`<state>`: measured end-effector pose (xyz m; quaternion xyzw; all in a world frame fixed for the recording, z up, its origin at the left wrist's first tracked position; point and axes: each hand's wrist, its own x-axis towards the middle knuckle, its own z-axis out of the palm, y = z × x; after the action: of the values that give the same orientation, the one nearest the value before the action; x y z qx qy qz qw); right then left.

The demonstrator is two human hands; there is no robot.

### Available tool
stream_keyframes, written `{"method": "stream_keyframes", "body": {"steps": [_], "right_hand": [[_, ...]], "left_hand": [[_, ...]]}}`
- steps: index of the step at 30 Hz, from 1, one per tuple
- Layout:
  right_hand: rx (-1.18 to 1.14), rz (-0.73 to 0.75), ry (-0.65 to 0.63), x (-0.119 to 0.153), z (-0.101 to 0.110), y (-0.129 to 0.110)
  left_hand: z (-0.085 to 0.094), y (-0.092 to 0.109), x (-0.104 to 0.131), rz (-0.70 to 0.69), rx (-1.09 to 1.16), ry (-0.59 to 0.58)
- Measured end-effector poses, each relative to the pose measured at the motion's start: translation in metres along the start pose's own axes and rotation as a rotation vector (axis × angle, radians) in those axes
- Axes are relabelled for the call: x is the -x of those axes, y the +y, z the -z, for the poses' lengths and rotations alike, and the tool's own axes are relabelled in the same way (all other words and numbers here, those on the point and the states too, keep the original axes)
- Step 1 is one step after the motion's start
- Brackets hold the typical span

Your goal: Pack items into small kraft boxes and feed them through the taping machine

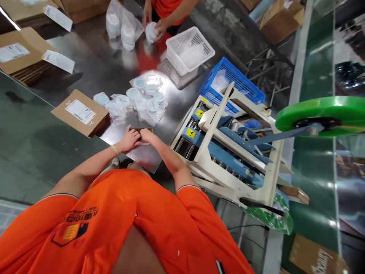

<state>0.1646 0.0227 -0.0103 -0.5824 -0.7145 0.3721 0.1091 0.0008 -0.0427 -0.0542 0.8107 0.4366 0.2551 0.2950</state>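
Observation:
At the front edge of the metal table, my left hand [129, 140] and my right hand [146, 135] are close together on a small brown cardboard box [148, 130]. My left hand grips the box's left side, with its fingers curled over the top. The fingers of my right hand are bent down onto it, partly hidden. Most of the box is covered by my hands. Just beyond lie several round, pale blue-lidded containers in clear plastic bags [148, 95]. To the left rests a stack of flat cardboard cartons [81, 112] with a white label on top.
A white basket [196, 34] stands on the table near a co-worker's hands [161, 30], which hold a white round bundle. More flattened cartons [25, 45] are at the far left. On my right are a taping machine [228, 148], a blue crate [245, 82] and a green conveyor [313, 171].

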Motion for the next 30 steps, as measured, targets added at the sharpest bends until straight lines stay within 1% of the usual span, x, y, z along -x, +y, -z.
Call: {"method": "stream_keyframes", "body": {"steps": [2,4,5,6,7,9,11,13,15,16,17,19,20,21,23,24,26,27,28,30], "right_hand": [[0.113,-0.006,0.028,0.014,0.021,0.008],[0.2,-0.026,0.148,0.03,0.046,0.019],[0.196,-0.061,0.215,0.037,0.055,0.025],[0.153,-0.11,0.253,0.042,0.06,0.03],[0.087,-0.163,0.241,0.046,0.06,0.033],[-0.047,-0.212,0.11,0.048,0.049,0.035],[-0.099,-0.158,-0.024,0.047,0.031,0.033],[-0.046,-0.048,-0.081,0.047,0.022,0.032],[0.03,0.086,-0.121,0.051,0.026,0.035],[0.054,0.15,-0.144,0.055,0.031,0.039],[0.068,0.2,-0.165,0.059,0.036,0.044],[0.073,0.248,-0.193,0.067,0.043,0.054],[0.077,0.249,-0.196,0.07,0.044,0.059],[0.083,0.243,-0.197,0.073,0.043,0.064],[0.1,0.229,-0.201,0.074,0.039,0.069],[0.114,0.22,-0.209,0.072,0.036,0.069],[0.164,0.179,-0.2,0.066,0.033,0.068],[0.198,0.144,-0.157,0.061,0.033,0.067],[0.239,0.109,-0.09,0.055,0.034,0.065],[0.321,0.099,0.03,0.045,0.037,0.062]], "left_hand": [[0.002,0.003,-0.001,-0.006,-0.025,-0.015],[0.003,0.005,-0.002,-0.007,-0.049,-0.029],[0.002,0.007,-0.002,-0.008,-0.064,-0.039],[0.002,0.009,-0.002,-0.008,-0.079,-0.047],[0.001,0.011,-0.002,-0.005,-0.092,-0.054],[-0.001,0.015,-0.004,0.013,-0.101,-0.063],[-0.001,0.018,-0.006,0.035,-0.081,-0.061],[0.001,0.016,-0.007,0.04,-0.024,-0.058],[0.007,0.007,-0.004,0.034,0.091,-0.052],[0.011,0.001,0.0,0.045,0.168,-0.025],[0.015,-0.007,0.004,0.077,0.253,0.034],[0.018,-0.023,0.016,0.183,0.44,0.171],[0.017,-0.028,0.021,0.243,0.544,0.2],[0.014,-0.032,0.025,0.295,0.657,0.182],[0.002,-0.033,0.026,0.384,0.875,0.071],[-0.005,-0.03,0.024,0.435,0.951,0.041],[-0.018,-0.024,0.014,0.529,1.014,0.073],[-0.021,-0.023,0.009,0.549,1.013,0.092],[-0.02,-0.023,0.005,0.542,1.003,0.089],[-0.01,-0.028,0.0,0.473,0.976,0.004]]}}
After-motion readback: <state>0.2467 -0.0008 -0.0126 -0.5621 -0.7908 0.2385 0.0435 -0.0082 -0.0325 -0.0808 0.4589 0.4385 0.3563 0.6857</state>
